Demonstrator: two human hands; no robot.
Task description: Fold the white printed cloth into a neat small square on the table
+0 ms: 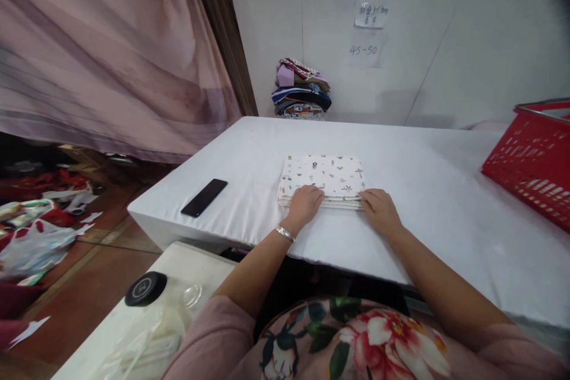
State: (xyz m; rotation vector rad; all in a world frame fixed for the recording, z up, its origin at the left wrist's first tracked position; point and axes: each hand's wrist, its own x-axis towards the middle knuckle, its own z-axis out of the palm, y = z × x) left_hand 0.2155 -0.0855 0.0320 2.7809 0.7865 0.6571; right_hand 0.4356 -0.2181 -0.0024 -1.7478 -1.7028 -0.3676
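A folded white cloth (327,175) with small printed plants and figures lies flat in several layers on the white-covered table (427,190). At its near edge, left of the middle, my left hand (305,206) has its fingers closed on the upper layers, with a silver bangle on the wrist. The near right corner is pinched by my right hand (379,209), the fingers on top and the thumb mostly hidden. Layered edges of the cloth show between the two hands.
A black phone (205,197) lies on the table to the left. On the right stands a red plastic basket (529,160). Folded fabrics (301,90) are piled by the back wall. Below left, a white stand (191,267) holds a round black object (146,288) and a plastic bag.
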